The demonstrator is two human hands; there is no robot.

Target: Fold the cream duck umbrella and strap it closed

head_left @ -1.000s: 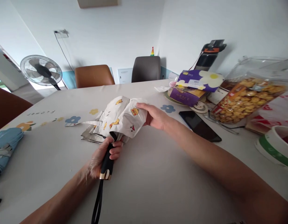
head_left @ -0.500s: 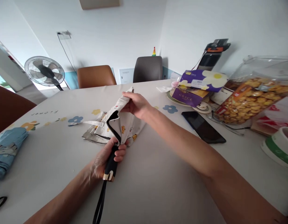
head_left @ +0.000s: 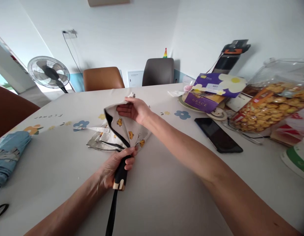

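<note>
A folding umbrella (head_left: pixel 135 126) with a pale canopy printed with small yellow figures lies loosely folded on the table, its black-edged panels fanned out. My left hand (head_left: pixel 118 164) is wrapped round the top of its black handle (head_left: pixel 121 173), the thumb pressing where the fabric meets it. From the gold-tipped end hangs a black wrist strap (head_left: pixel 111 213). My right hand (head_left: pixel 135 111) rests against a raised panel near the canopy's far end, fingers stretched out flat along the cloth and thumb apart. A closure strap (head_left: pixel 92 128) sticks out to the left.
A folded blue umbrella (head_left: pixel 11 157) lies at the left edge. To the right are a black phone (head_left: pixel 218 135), glasses (head_left: pixel 245 135), a purple tissue pack (head_left: pixel 218 84), a clear snack jar (head_left: pixel 272 105), a dark bottle (head_left: pixel 225 59) and a green-and-white roll (head_left: pixel 298 157). Chairs stand behind the table.
My right hand has gone from gripping a bunched panel to lying flat-fingered against it. That panel has spread open to the left. My left hand keeps hold of the handle.
</note>
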